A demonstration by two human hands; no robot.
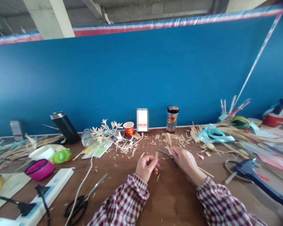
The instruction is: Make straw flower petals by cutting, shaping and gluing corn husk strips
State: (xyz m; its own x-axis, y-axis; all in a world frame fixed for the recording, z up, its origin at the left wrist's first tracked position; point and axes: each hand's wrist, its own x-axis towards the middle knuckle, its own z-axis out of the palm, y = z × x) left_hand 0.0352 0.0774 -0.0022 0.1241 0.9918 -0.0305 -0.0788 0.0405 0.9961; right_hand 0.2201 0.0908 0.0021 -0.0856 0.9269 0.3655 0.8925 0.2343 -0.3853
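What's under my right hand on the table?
Small scissors: their blades stick out toward the left hand, which pinches a straw piece; the handles are hidden inside the right hand.

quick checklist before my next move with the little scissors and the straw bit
1. straw piece pinched upright in left hand: ok
2. small scissors gripped in right hand: ok
3. blade tips point toward the straw piece: ok
4. blades open: cannot tell, too small
5. left fingertips away from the blades: cannot tell
6. glue gun lies apart from the right hand: ok
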